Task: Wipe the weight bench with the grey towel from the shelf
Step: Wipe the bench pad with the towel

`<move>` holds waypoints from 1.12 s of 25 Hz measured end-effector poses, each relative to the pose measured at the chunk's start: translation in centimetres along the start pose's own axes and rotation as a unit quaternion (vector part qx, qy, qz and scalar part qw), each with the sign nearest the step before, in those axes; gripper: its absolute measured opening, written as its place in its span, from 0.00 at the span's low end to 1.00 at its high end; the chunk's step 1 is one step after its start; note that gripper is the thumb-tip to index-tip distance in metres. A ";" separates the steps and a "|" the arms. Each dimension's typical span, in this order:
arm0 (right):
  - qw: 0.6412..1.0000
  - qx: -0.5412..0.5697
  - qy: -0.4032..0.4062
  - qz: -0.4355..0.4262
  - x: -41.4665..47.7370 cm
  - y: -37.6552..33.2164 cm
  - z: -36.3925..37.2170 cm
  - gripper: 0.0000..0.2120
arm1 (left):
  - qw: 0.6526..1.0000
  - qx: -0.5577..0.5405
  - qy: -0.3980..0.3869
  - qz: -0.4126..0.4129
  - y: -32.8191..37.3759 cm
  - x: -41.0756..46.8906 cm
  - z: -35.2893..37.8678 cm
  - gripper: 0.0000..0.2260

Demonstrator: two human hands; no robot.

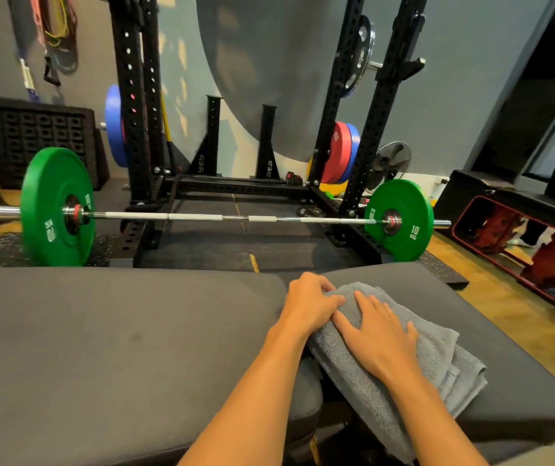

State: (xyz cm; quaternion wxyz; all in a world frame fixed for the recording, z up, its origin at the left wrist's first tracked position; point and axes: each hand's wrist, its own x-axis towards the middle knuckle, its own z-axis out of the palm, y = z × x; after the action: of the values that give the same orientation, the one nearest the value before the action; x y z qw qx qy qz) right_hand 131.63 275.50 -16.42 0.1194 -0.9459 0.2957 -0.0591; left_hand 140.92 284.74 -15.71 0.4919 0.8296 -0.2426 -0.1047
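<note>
The dark grey padded weight bench (pixel 108 334) fills the lower part of the view, in two pads with a gap between them. A folded grey towel (pixel 437 361) lies on the right pad, near that gap. My left hand (pixel 309 302) curls its fingers over the towel's far left end. My right hand (pixel 378 338) lies flat, palm down, on the towel's middle with fingers spread. Both forearms reach in from the bottom edge.
A barbell (pixel 202 217) with green 10 kg plates (pixel 55 206) lies on the floor just beyond the bench. Behind it stands a black power rack (pixel 134 95) holding coloured plates. A black and red storage box (pixel 521 243) sits at the right.
</note>
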 end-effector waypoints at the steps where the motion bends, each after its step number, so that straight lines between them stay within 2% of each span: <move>1: 1.000 0.022 -0.002 -0.018 -0.5 -1.3 0.2 0.37 | 1.000 -0.018 0.018 -0.003 -0.2 -0.5 -1.7 0.12; 3: 0.995 0.065 -0.025 -0.068 -1.6 -4.6 0.9 0.39 | 0.999 -0.004 0.053 -0.010 -1.3 -1.8 -5.8 0.11; 5: 0.992 0.049 -0.043 -0.107 -3.2 -8.2 1.8 0.40 | 0.995 0.050 0.080 -0.021 -3.8 -3.7 -10.1 0.12; 9: 0.996 -0.069 -0.051 -0.028 -7.3 -13.1 3.2 0.43 | 0.989 0.124 0.081 -0.023 -8.5 -8.4 -14.2 0.12; 12: 0.991 -0.100 -0.052 -0.069 -8.3 -14.9 4.0 0.42 | 0.984 0.134 0.115 -0.002 -10.5 -8.3 -17.2 0.08; 15: 0.984 -0.096 -0.065 -0.135 -5.0 -16.4 4.7 0.41 | 0.987 0.068 0.144 0.011 -13.7 -6.8 -20.5 0.08; 20: 0.978 -0.082 -0.085 -0.170 0.6 -19.6 4.9 0.41 | 0.973 -0.052 0.225 -0.002 -15.6 -8.7 -24.2 0.11; 24: 0.973 -0.086 -0.092 -0.194 -5.2 -18.9 4.9 0.42 | 0.963 -0.104 0.245 -0.035 -16.9 -9.6 -26.9 0.12; 28: 0.977 -0.100 -0.079 -0.171 -9.8 -18.4 4.8 0.53 | 0.964 -0.141 0.221 -0.041 -16.8 -10.5 -27.8 0.12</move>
State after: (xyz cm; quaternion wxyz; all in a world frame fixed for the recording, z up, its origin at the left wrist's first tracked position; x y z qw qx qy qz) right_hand 134.54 296.65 -16.69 0.0353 -0.9913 0.1237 0.0264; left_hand 148.40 317.99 -17.26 0.6409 0.7634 -0.0758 0.0281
